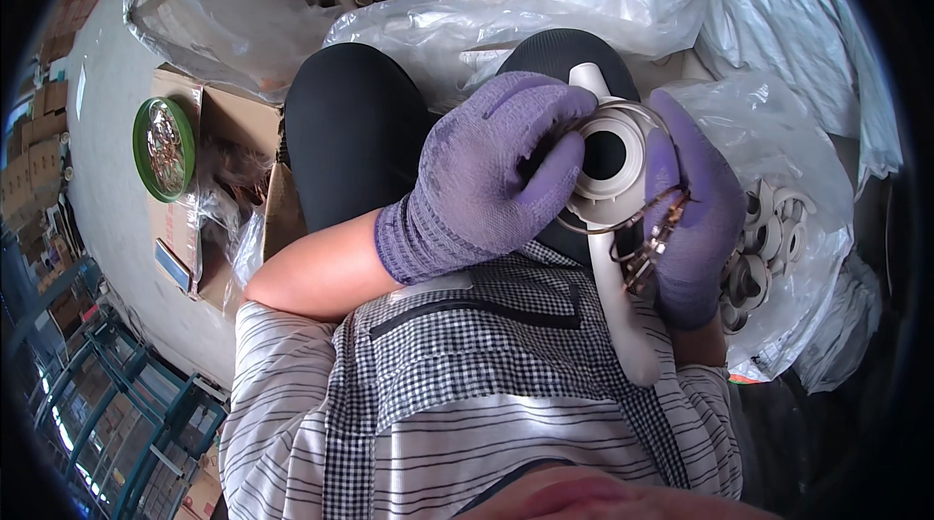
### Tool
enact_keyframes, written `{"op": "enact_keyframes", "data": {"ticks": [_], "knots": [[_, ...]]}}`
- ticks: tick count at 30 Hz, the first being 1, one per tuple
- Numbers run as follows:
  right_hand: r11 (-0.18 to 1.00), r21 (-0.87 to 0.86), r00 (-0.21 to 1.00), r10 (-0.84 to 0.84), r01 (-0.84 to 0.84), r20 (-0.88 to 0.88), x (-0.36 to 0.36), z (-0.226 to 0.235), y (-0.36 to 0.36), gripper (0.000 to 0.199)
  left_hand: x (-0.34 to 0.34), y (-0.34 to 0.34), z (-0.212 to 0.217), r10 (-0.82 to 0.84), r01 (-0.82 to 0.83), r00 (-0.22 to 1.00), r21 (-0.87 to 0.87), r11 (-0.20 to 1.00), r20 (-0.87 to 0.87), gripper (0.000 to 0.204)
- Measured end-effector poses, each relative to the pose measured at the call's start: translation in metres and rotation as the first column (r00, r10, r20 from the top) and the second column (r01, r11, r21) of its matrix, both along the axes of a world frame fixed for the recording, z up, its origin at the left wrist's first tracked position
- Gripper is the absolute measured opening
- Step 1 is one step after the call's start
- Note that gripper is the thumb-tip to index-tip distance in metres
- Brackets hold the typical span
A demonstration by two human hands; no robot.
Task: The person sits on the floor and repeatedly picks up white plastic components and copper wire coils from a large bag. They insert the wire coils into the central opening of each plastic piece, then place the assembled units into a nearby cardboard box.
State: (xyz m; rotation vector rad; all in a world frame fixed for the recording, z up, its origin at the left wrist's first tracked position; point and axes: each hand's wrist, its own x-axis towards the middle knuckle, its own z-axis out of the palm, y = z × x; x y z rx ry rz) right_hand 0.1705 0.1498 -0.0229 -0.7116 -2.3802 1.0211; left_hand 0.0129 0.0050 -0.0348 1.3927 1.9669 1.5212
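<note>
Over my lap, between both hands, is a white plastic part with a round open collar, a short stub at its far end and a long curved handle toward my apron. My left hand, in a purple knitted glove, grips the collar's left side with curled fingers. My right hand, gloved alike, closes on the part's right side. A thin wire hoop circles the collar. Beside the right fingers hangs a bunch of small copper-coloured metal pieces; exactly how they are held is hidden.
A plastic-lined sack of similar white parts lies beyond my knees. At right, a clear bag holds more. On the left, a cardboard box stands beside a green round dish of small shiny metal pieces.
</note>
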Motion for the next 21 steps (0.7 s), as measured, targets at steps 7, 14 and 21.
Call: {"op": "enact_keyframes", "data": {"ticks": [7, 14, 21], "knots": [[0.975, -0.218, 0.999, 0.032, -0.036, -0.020, 0.001, -0.004, 0.011, 0.037, -0.002, 0.005, -0.006, 0.017, -0.017, 0.997, -0.002, 1.000, 0.073, 0.029], [0.964, -0.234, 0.986, 0.148, -0.127, 0.076, 0.014, 0.007, 0.012, 0.054, -0.004, 0.002, -0.008, -0.059, 0.055, 0.970, 0.026, 0.998, 0.234, 0.034], [0.954, -0.279, 0.988, 0.136, -0.109, 0.079, 0.021, 0.003, 0.006, 0.058, -0.006, 0.007, -0.009, -0.084, 0.084, 0.984, 0.007, 0.996, 0.159, 0.034]]}}
